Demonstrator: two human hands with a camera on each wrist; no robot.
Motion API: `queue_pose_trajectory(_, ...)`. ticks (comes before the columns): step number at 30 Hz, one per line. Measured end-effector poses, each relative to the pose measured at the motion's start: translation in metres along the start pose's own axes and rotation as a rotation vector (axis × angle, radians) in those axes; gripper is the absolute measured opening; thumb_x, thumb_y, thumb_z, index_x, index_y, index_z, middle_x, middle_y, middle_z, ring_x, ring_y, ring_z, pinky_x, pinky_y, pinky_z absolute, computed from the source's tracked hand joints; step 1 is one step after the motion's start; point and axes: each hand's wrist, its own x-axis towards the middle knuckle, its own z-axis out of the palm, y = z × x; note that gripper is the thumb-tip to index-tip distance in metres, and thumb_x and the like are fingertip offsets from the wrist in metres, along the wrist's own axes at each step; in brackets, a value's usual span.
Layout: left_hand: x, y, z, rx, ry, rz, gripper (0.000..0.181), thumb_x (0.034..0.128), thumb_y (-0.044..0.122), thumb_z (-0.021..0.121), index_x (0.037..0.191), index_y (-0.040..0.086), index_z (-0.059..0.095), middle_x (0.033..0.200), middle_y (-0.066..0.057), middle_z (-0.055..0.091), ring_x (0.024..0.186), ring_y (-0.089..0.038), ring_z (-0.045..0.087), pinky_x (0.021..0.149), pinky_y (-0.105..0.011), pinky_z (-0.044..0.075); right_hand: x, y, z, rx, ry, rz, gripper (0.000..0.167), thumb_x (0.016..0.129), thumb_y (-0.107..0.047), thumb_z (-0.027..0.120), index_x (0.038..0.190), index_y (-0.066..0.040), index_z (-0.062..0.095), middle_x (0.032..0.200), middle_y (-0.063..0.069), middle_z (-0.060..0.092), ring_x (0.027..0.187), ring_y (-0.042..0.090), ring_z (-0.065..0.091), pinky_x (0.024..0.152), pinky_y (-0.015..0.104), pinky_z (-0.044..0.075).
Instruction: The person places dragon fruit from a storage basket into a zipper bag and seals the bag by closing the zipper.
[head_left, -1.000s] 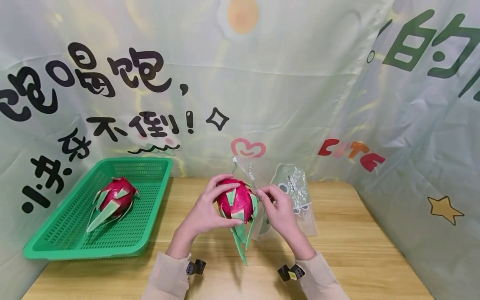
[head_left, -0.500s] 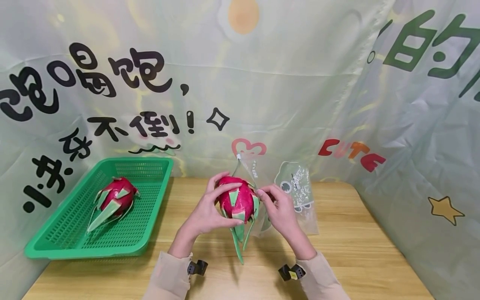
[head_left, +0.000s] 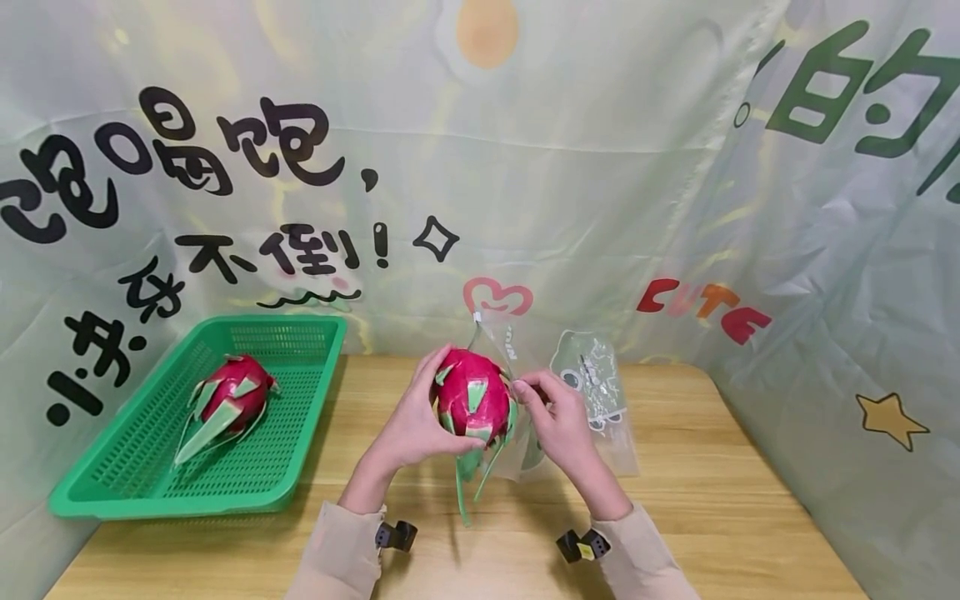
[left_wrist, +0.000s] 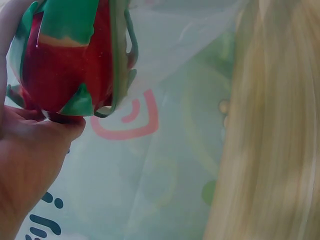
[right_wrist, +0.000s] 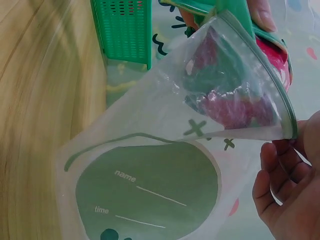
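Observation:
My left hand [head_left: 416,421] grips a red dragon fruit [head_left: 459,390] with green scales, its thumb below and fingers behind the left side. Long green scale tips hang under the fruit. My right hand [head_left: 558,417] pinches the edge of a clear zip bag [right_wrist: 145,115] between thumb and fingertips. The bag carries a green label marked "name" and "time", seen in the right wrist view. Its mouth edge runs beside the fruit, and part of the fruit shows through the plastic. How far the fruit lies inside the bag, I cannot tell.
At the left, a green plastic basket [head_left: 277,492] holds another dragon fruit [head_left: 242,385]. A second clear printed bag [head_left: 611,392] lies on the wooden table [head_left: 697,500] behind my right hand. A printed cloth [head_left: 570,183] hangs along the back and sides.
My left fingers have shifted from the fruit's front to behind its side. The fruit has turned slightly and its hanging scale tips have swung left. The right hand keeps its pinch on the bag.

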Motion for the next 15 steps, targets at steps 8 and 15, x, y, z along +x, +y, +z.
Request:
queue_pose_trajectory(8,-0.0006,-0.0032,-0.0019,0.080,-0.067,0.068,0.130,0.0573,0.028,0.103,0.164,0.019,0.029,0.161,-0.001,0.036,0.143,-0.028,0.042,0.106,-0.056,0.049,-0.0006,-0.0012,0.0002,0.020,0.010,-0.030,0.010,0.097,0.000,0.070,0.090,-0.008,0.073,0.079,-0.002,0.066,0.070,0.010,0.061,0.060,0.024,0.053)
queue_pose_trajectory(15,-0.0006,-0.0049,-0.0036,-0.026,-0.144,0.066,0.129,0.0590,0.019,0.103,0.164,0.022,0.028,0.162,0.000,0.031,0.140,-0.028,0.045,0.105,-0.051,0.051,-0.0003,-0.0013,-0.0008,0.049,0.012,-0.031,0.009,0.095,0.000,0.072,0.090,-0.007,0.074,0.078,0.000,0.066,0.070,0.010,0.060,0.062,0.018,0.051)
